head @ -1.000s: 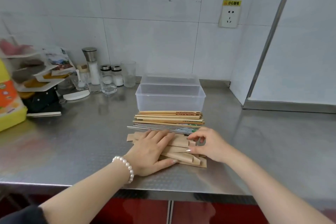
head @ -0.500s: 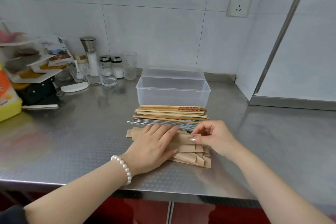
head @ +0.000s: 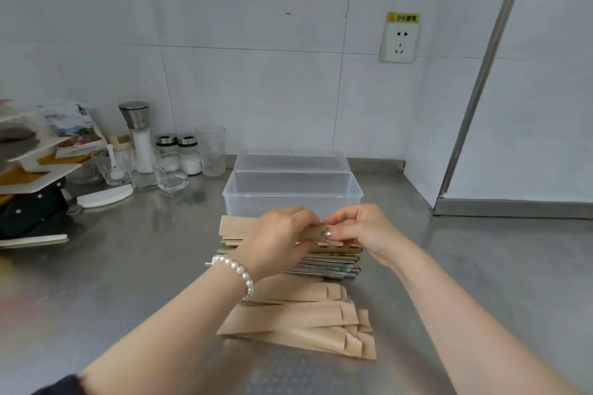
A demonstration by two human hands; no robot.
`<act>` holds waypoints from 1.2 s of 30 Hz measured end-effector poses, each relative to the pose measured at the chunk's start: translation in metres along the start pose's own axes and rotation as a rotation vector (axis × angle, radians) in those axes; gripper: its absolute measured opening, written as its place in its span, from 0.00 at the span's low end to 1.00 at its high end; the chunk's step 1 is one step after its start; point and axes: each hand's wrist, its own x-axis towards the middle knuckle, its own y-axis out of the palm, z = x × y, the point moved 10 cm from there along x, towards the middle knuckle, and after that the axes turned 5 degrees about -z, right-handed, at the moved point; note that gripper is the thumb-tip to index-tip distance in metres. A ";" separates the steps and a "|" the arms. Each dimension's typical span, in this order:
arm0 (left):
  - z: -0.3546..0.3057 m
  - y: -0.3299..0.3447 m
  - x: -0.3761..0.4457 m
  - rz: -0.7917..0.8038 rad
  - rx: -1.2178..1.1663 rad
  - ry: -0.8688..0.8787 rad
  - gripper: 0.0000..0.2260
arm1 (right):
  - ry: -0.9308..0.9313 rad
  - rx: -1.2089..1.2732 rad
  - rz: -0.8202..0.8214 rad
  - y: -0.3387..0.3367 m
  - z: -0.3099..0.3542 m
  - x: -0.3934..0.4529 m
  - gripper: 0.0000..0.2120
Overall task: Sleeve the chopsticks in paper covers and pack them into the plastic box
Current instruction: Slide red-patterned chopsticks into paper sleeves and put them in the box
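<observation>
Above the chopstick pile (head: 324, 258), at 12 o'clock of the loose sleeve stack (head: 298, 321): left hand (head: 277, 242) grips one kraft paper sleeve (head: 239, 226); right hand (head: 362, 231) pinches its open end. Empty clear plastic box (head: 292, 199) sits just beyond, lid (head: 290, 162) behind. Advice: spread the mouth fully before feeding a pair in; keep sleeve level, avoid creasing.

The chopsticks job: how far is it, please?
Nothing looks done: the plastic box appears empty. In hand: the left hand and right hand hold one paper cover at its end. Left: the chopsticks lie bare, and the cover pile waits.
</observation>
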 end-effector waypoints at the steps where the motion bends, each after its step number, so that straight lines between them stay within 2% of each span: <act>1: 0.004 0.000 0.004 -0.010 0.006 -0.021 0.10 | 0.004 -0.003 -0.004 0.000 0.002 0.005 0.07; 8: 0.016 0.008 0.013 -0.110 0.002 0.012 0.10 | -0.057 0.034 -0.093 -0.001 -0.001 0.022 0.07; 15: 0.013 0.010 0.000 -0.164 -0.042 0.044 0.10 | -0.119 -0.016 -0.083 -0.010 -0.004 0.024 0.04; 19: 0.026 0.013 -0.006 -0.137 -0.044 -0.042 0.14 | -0.118 0.024 -0.133 -0.030 -0.003 0.022 0.04; 26: 0.027 0.023 -0.009 -0.055 -0.113 -0.070 0.16 | -0.064 -0.080 -0.025 -0.010 -0.017 0.017 0.08; 28: 0.029 0.022 -0.009 -0.051 -0.119 -0.075 0.16 | -0.075 -0.075 -0.066 -0.012 -0.016 0.018 0.06; 30: 0.036 0.019 -0.010 -0.065 -0.112 -0.114 0.17 | -0.105 -0.083 -0.190 -0.028 -0.015 0.020 0.07; 33: 0.056 0.015 -0.013 -0.094 -0.075 -0.210 0.16 | -0.166 -0.366 -0.407 -0.054 -0.017 0.024 0.09; 36: 0.073 0.014 -0.016 -0.087 -0.058 -0.292 0.17 | -0.160 -0.662 -0.355 -0.046 -0.028 0.030 0.10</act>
